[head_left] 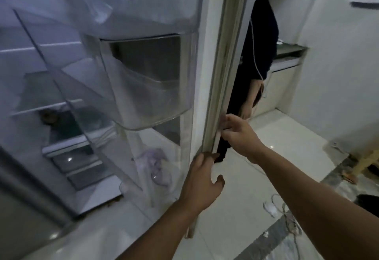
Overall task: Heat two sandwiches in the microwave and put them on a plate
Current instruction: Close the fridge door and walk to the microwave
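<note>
A fridge door (207,71) stands swung open in front of me, with clear door bins (151,87) on its inner side. My right hand (240,134) grips the door's outer edge at the grey seal, fingers curled around it. My left hand (202,179) lies flat against the same edge lower down, fingers spread. The fridge interior (61,103) at the left shows glass shelves and a dark item on one shelf. No sandwich, microwave or plate is in view.
A person in dark clothes (258,54) stands just behind the door. A light bag (153,163) sits in the lower door bin. White cables (281,212) lie on the tiled floor at the right. A counter (287,62) runs along the far wall.
</note>
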